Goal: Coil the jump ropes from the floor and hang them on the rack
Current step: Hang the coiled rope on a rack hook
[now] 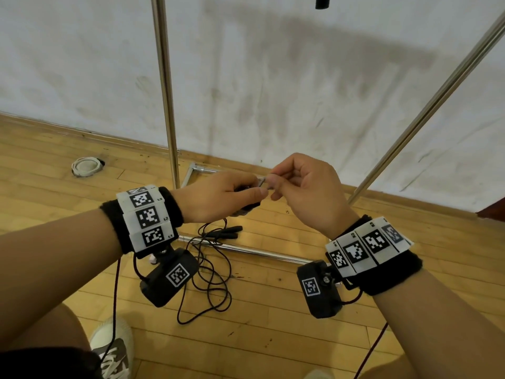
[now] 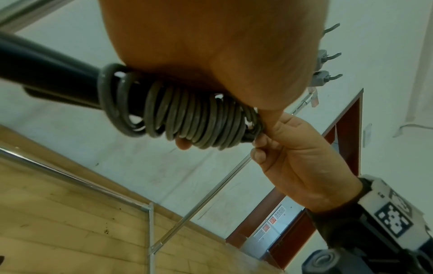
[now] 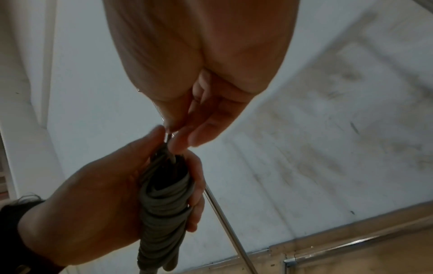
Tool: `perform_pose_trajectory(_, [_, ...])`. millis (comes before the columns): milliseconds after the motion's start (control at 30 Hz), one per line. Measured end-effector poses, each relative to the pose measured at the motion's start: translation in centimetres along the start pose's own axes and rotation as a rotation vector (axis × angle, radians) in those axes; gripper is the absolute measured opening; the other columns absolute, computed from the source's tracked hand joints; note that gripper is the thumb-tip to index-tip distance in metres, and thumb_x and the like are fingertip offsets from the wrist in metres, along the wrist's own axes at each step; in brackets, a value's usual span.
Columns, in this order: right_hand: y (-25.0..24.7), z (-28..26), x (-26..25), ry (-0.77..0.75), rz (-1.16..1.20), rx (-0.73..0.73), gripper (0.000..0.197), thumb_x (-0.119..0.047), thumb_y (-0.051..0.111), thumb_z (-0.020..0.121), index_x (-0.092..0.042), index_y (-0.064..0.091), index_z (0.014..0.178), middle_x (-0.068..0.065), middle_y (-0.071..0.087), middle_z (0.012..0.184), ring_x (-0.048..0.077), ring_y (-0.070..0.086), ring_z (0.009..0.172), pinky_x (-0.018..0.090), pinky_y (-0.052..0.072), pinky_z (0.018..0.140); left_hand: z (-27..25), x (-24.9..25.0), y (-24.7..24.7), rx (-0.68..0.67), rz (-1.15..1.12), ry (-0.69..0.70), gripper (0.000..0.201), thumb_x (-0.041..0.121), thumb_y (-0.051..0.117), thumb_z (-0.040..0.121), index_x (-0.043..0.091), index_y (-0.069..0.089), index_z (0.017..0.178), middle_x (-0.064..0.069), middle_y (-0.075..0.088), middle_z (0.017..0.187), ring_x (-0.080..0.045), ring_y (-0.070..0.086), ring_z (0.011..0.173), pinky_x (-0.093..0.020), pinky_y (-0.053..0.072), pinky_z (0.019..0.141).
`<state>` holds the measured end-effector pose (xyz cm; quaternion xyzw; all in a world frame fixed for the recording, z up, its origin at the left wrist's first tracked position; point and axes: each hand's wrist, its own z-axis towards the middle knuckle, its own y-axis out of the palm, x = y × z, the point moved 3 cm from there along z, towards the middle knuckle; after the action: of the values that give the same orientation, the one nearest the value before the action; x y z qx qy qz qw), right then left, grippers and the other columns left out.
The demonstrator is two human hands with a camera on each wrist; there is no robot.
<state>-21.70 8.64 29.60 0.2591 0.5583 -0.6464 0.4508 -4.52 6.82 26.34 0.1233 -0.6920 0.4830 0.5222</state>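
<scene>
Left wrist view shows the left hand (image 2: 211, 55) wrapped round a coiled jump rope (image 2: 187, 120), grey cord wound in many turns about its black handles, which stick out of the fist away from the right hand (image 2: 297, 157). The bundle's long axis runs across the person's body, from the left fist toward the right hand. In the head view the left hand (image 1: 218, 195) and right hand (image 1: 308, 192) meet at chest height, and the right hand's thumb and forefinger pinch the short free end of the cord right at the bundle's near end; its other fingers are loosely curled. The right wrist view looks down the bundle (image 3: 164, 204) and shows that pinch touching the last turns, so the coming move, as I judge it, is tucking or locking that end, which the right hand is placed to do while the left hand steadies the coil.

Both wrists are level, palms turned inward toward each other.

Beyond the coil stands the rack (image 1: 165, 88), its upright pole just behind the hands and a slanted tube to the right. Below the coil, on the floor (image 1: 273, 310), a second jump rope (image 1: 210, 272) lies loose over the rack's base bar, not yet gathered.
</scene>
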Motion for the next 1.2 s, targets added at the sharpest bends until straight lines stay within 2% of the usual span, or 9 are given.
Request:
perform_pose_trajectory(167, [-0.8, 0.4, -0.6, -0.058, -0.148, 0.115, 0.008, -0.019, 0.073, 0.086, -0.025, 0.067, 0.085, -0.015, 0.065, 0.072, -0.005, 0.060, 0.069, 0.008, 0.044, 0.063, 0.3, 0.1, -0.8, 0.022, -0.001, 0.022, 0.024, 0.035, 0.057, 0.097, 0.012, 0.065, 0.097, -0.006, 0.060, 0.073, -0.011, 0.055, 0.062, -0.029, 0.048, 0.059])
perform_pose_trajectory(267, [-1.3, 0.6, -1.1, -0.082, -0.219, 0.167, 0.009, -0.024, 0.072, 0.086, -0.031, 0.066, 0.084, -0.018, 0.064, 0.073, -0.003, 0.059, 0.072, 0.017, 0.048, 0.067, 0.5, 0.1, -1.2, 0.048, -0.082, -0.008, 0.021, 0.029, 0.060, 0.097, 0.010, 0.068, 0.099, 0.002, 0.061, 0.066, -0.004, 0.054, 0.051, -0.016, 0.042, 0.047])
perform_pose_trajectory(400, [-1.6, 0.8, -1.6, -0.108, -0.276, 0.194, 0.011, -0.025, 0.071, 0.087, -0.033, 0.065, 0.083, -0.017, 0.065, 0.076, 0.003, 0.060, 0.074, 0.037, 0.055, 0.075, 0.4, -0.2, -1.4, 0.078, -0.058, -0.002, 0.013, 0.021, 0.061, 0.097, 0.013, 0.071, 0.101, 0.005, 0.066, 0.069, -0.002, 0.061, 0.060, -0.013, 0.048, 0.057])
perform_pose_trajectory(667, [-1.8, 0.9, -2.6, -0.160, -0.349, 0.192, 0.014, -0.026, 0.071, 0.087, -0.037, 0.063, 0.082, -0.020, 0.064, 0.076, 0.003, 0.061, 0.075, 0.037, 0.055, 0.074, 0.1, -0.1, -1.5, 0.096, -0.026, -0.062, 0.016, 0.028, 0.061, 0.097, 0.022, 0.073, 0.106, 0.004, 0.071, 0.076, 0.000, 0.063, 0.058, -0.015, 0.047, 0.049])
perform_pose_trajectory(767, [-1.8, 0.8, -3.0, -0.172, -0.320, 0.175, 0.012, -0.027, 0.070, 0.088, -0.037, 0.064, 0.084, -0.020, 0.063, 0.077, 0.001, 0.060, 0.075, 0.025, 0.049, 0.069, -0.1, 0.5, -1.7, 0.089, 0.004, -0.049, 0.017, 0.030, 0.063, 0.095, 0.025, 0.073, 0.107, 0.003, 0.074, 0.089, -0.007, 0.070, 0.078, -0.030, 0.060, 0.069])
perform_pose_trajectory(833, [-2.3, 0.8, -3.6, -0.195, -0.291, 0.188, 0.010, -0.027, 0.070, 0.088, -0.035, 0.065, 0.086, -0.021, 0.062, 0.076, -0.001, 0.058, 0.075, 0.015, 0.041, 0.065, -0.3, 1.6, -2.3, 0.096, -0.075, -0.004, 0.021, 0.030, 0.064, 0.094, 0.023, 0.071, 0.112, 0.003, 0.074, 0.104, -0.012, 0.070, 0.099, -0.038, 0.056, 0.090])
perform_pose_trajectory(900, [-2.9, 0.7, -4.2, -0.220, -0.275, 0.204, 0.007, -0.026, 0.069, 0.088, -0.032, 0.066, 0.088, -0.022, 0.061, 0.075, -0.004, 0.057, 0.076, 0.009, 0.038, 0.062, -0.4, 3.2, -2.8, 0.111, -0.166, 0.065, 0.023, 0.026, 0.062, 0.092, 0.020, 0.071, 0.113, 0.001, 0.074, 0.109, -0.014, 0.068, 0.107, -0.035, 0.052, 0.096])
perform_pose_trajectory(1067, [-4.2, -0.3, -5.5, -0.273, -0.141, 0.241, 0.014, -0.020, 0.071, 0.087, -0.031, 0.064, 0.085, -0.024, 0.063, 0.075, -0.003, 0.059, 0.076, 0.009, 0.043, 0.064, 0.3, 6.8, -3.1, 0.263, 0.106, 0.159, 0.013, 0.019, 0.070, 0.090, 0.030, 0.074, 0.086, 0.011, 0.074, 0.078, 0.000, 0.067, 0.074, -0.010, 0.047, 0.069])
perform_pose_trajectory(1200, [-5.3, -1.1, -5.4, -0.189, 0.052, 0.226, 0.015, -0.017, 0.074, 0.083, -0.030, 0.065, 0.084, -0.010, 0.066, 0.079, 0.007, 0.060, 0.073, 0.033, 0.055, 0.062, 0.4, 9.2, -3.4, 0.400, 0.232, 0.180, 0.008, 0.022, 0.070, 0.090, 0.023, 0.078, 0.089, 0.014, 0.071, 0.075, 0.002, 0.065, 0.071, -0.006, 0.044, 0.065])
